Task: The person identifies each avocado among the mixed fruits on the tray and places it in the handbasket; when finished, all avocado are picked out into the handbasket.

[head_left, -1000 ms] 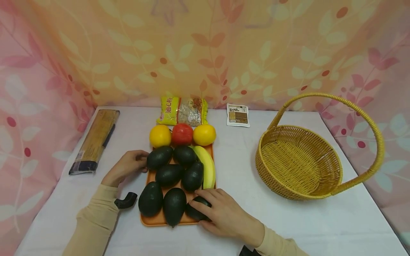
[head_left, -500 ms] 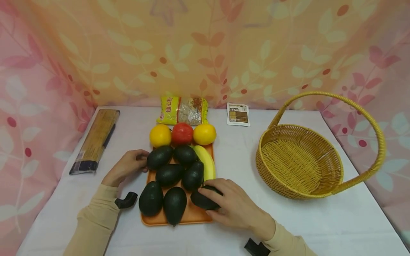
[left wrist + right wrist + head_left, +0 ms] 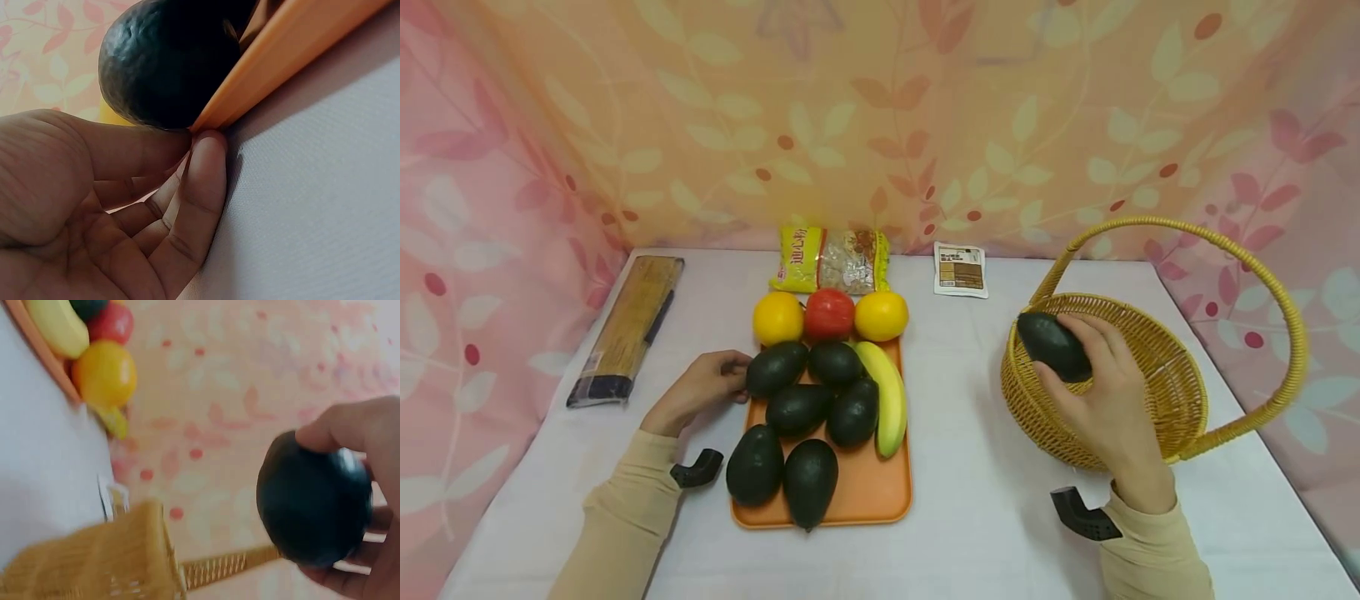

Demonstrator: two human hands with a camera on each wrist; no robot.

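Note:
My right hand (image 3: 1112,400) grips a dark green avocado (image 3: 1054,346) over the left side of the wicker basket (image 3: 1015,417), inside its tall handle. The right wrist view shows thumb and fingers curled round this avocado (image 3: 312,500). On the left, my left hand (image 3: 703,387) pinches the rim of the orange tray (image 3: 876,500); in the left wrist view, thumb and fingertip meet at the tray's edge (image 3: 262,75), right under an avocado (image 3: 165,62). Several more avocados (image 3: 810,483) lie on the tray beside a banana (image 3: 889,404).
Two yellow round fruits (image 3: 882,316) and a red one (image 3: 829,313) sit at the tray's far end. Behind them lies a yellow food packet (image 3: 831,260), with a small white sachet (image 3: 960,269) to its right. A long brown package (image 3: 628,325) lies at the left.
My right hand has lifted the avocado from the tray's near right corner and carried it rightward over the basket. My left hand stays at the tray rim.

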